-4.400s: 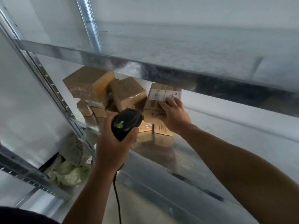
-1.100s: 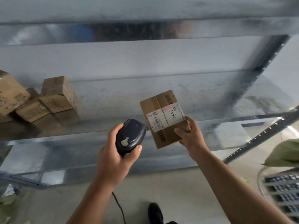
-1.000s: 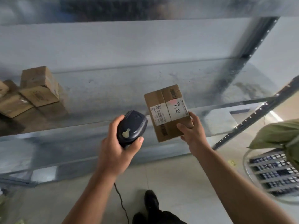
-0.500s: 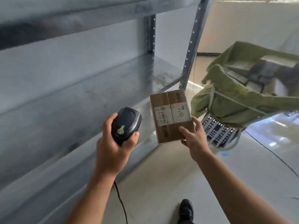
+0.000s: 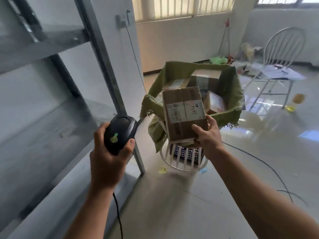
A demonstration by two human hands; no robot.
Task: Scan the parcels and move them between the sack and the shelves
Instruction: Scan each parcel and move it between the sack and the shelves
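Note:
My right hand (image 5: 208,137) grips a brown cardboard parcel (image 5: 184,114) by its lower right corner; a white label with handwriting faces me. My left hand (image 5: 110,159) holds a black corded scanner (image 5: 120,133) with a green light, just left of the parcel. Right behind the parcel stands a green sack (image 5: 231,94), open at the top, draped in a white basket (image 5: 183,157). Several other parcels (image 5: 205,78) lie inside the sack. The metal shelves (image 5: 43,118) fill the left side.
A shelf upright (image 5: 107,69) stands between me and the sack. A white metal chair (image 5: 279,57) is at the back right. Black cables (image 5: 269,169) run across the glossy floor to the right. Clutter lies by the far wall under the windows.
The parcel came off the shelf pile in my right hand. My view swung right from the shelves to the sack, which now sits directly behind the held parcel. The scanner stays in my left hand.

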